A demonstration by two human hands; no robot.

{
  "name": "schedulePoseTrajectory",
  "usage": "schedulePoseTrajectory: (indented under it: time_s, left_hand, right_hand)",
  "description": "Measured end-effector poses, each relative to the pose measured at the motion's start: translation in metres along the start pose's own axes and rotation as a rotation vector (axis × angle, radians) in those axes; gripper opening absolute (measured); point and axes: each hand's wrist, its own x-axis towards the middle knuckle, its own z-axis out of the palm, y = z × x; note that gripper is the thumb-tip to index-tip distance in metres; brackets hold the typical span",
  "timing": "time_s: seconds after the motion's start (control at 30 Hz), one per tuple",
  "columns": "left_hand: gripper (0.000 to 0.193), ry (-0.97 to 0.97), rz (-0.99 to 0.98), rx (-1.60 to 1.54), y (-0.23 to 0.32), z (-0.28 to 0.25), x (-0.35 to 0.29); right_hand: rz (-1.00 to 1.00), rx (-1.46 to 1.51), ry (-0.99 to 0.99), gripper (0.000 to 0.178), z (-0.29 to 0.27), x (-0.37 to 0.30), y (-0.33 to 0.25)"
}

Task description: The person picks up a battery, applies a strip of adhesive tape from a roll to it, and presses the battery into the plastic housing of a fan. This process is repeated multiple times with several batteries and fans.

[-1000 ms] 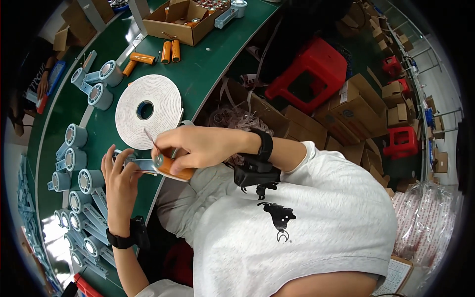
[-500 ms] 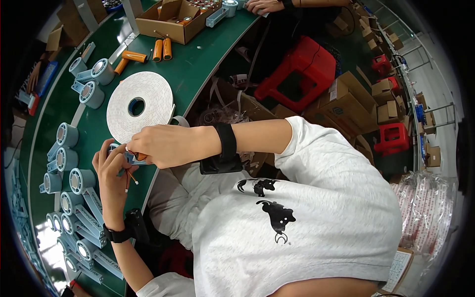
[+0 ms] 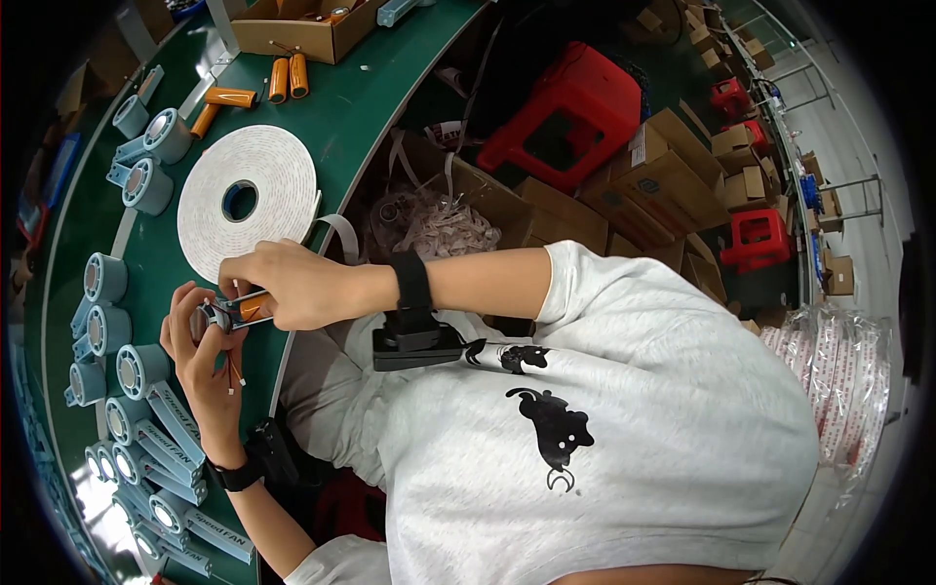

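My left hand (image 3: 202,356) is closed around a small handheld fan housing (image 3: 220,314), mostly hidden by the fingers. Seated in or against the housing's handle is an orange cylindrical battery (image 3: 254,308). My right hand (image 3: 302,285) bends over it from the right, fingers closed at the battery; the exact fingertip contact is partly hidden. Thin wires with small white connectors (image 3: 232,378) dangle below the left fingers. Just beyond both hands lies a large roll of white double-sided tape (image 3: 283,161) on the green table (image 3: 341,102).
Several pale-blue fan housings (image 3: 142,370) line the table's left side. Loose orange batteries (image 3: 231,97) lie past the tape roll, near a cardboard box (image 3: 336,41) holding more. Right of the table edge stand a red stool (image 3: 609,107), cartons (image 3: 673,166) and a carton of scrap liner (image 3: 448,226).
More of the battery shows between my hands now, and my right fingers have shifted their grip over it. The whole view has moved slightly, so the table things sit farther left and higher.
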Motion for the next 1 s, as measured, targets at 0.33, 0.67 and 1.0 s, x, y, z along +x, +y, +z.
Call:
schedulePoseTrajectory:
  time_s: [0.33,0.67,1.0]
  left_hand:
    - [0.031,-0.036,-0.251,-0.154,0.011,-0.006,0.019]
    - [0.038,-0.219,-0.505,0.360,-0.112,-0.147,0.125]
    - [0.034,-0.156,-0.710,0.342,-0.290,-0.164,0.145]
  right_hand:
    - [0.048,-0.282,-0.323,0.022,-0.008,0.037,0.015]
    - [0.028,-0.379,0.465,0.015,-0.155,0.030,0.003]
    - [0.155,-0.814,0.087,0.017,-0.129,0.179,0.064]
